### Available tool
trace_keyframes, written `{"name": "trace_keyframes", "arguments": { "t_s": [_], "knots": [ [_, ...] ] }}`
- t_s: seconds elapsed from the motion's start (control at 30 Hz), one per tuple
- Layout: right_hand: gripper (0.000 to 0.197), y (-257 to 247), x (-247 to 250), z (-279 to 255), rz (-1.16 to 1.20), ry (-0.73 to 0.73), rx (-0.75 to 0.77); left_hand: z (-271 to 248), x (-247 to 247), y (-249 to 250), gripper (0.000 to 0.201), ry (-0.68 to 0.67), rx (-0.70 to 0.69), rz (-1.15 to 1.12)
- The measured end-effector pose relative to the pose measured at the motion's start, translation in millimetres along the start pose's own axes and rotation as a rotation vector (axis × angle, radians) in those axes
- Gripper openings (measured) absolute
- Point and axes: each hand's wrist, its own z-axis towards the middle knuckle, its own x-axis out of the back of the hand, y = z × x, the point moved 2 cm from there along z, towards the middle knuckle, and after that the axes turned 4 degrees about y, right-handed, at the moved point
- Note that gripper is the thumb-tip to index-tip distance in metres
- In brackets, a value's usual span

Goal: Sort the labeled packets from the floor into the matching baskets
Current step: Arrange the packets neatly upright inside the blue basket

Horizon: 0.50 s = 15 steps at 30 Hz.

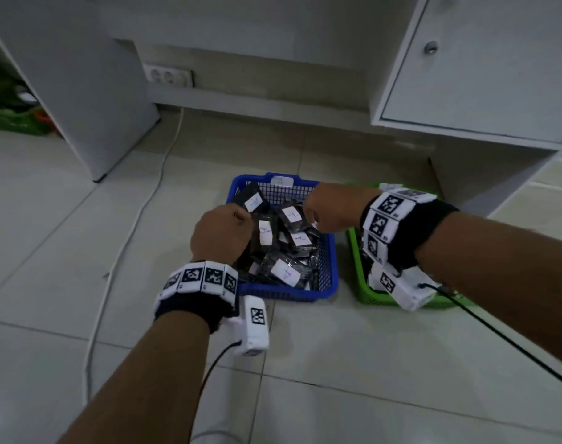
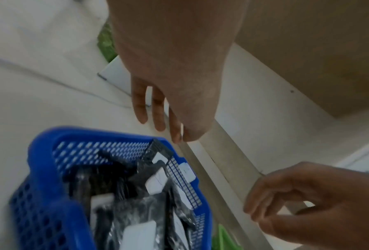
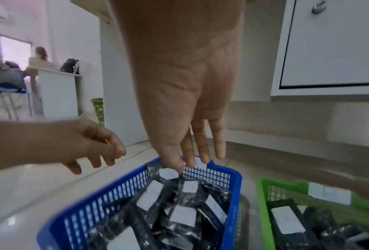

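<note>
A blue basket (image 1: 289,294) (image 2: 42,152) (image 3: 235,186) on the floor holds several black packets (image 1: 284,272) (image 3: 183,218) with white labels marked A. To its right a green basket (image 1: 363,283) (image 3: 262,203) holds more labelled packets. My left hand (image 1: 222,232) (image 2: 158,118) hovers over the blue basket's left side with relaxed fingers and holds nothing. My right hand (image 1: 331,209) (image 3: 192,155) hangs over the basket's far right part, fingers pointing down just above the top packets, also empty.
A white cable (image 1: 129,225) runs across the tiled floor left of the baskets. A white cabinet (image 1: 481,75) overhangs the green basket at the right. A white desk panel (image 1: 81,91) stands at the left, with a wall socket (image 1: 169,76) behind.
</note>
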Motion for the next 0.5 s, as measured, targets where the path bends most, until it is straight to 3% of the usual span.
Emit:
{"name": "trace_keyframes", "arguments": {
  "t_s": [0.1,0.27,0.5],
  "knots": [
    [0.02,13.1,14.8,7.0,0.087,0.015,-0.017,6.5,-10.3,13.3,0.022,-0.027,0.014,0.098],
    [0.025,42.5,20.5,36.5,0.255,0.042,-0.06,43.5,-2.7,24.2,0.015,-0.059,-0.117,0.351],
    [0.02,60.5,-34.6,85.8,0.429,0.1,-0.081,47.3,15.3,-4.5,0.013,-0.115,-0.191,0.48]
  ]
}}
